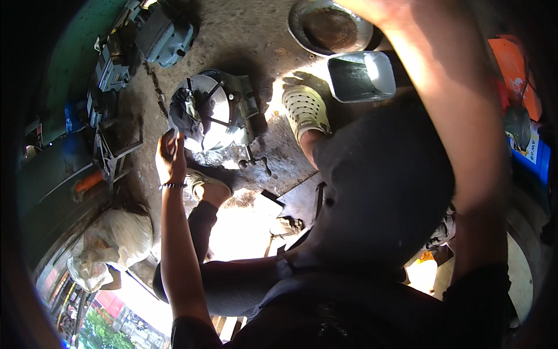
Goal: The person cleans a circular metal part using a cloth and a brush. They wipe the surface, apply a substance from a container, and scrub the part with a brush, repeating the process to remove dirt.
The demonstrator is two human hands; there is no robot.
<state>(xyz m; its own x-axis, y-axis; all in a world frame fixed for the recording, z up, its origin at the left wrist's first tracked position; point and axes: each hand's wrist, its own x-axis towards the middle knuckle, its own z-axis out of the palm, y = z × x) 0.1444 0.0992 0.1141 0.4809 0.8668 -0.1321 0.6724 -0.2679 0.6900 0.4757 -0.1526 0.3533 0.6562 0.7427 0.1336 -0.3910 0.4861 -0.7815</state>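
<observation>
My left hand [171,156], with a dark bracelet at its wrist, reaches forward with fingers curled at the near edge of a bunched black cloth [185,114]. The cloth lies against the left side of a round, slotted metal rotary table [218,109], covering part of its face. A crank handle [256,164] sticks out at the table's near side. My right forearm [447,99] stretches up across the right side to the top edge; the right hand is out of view beyond it.
A round metal basin [330,28] and a grey rectangular tub [361,78] stand at the far right. A grey machine vise [165,38] sits at the far left. Metal frames [116,151] and a plastic bag [119,235] lie left. My clog-shod foot [305,110] is right of the rotary table.
</observation>
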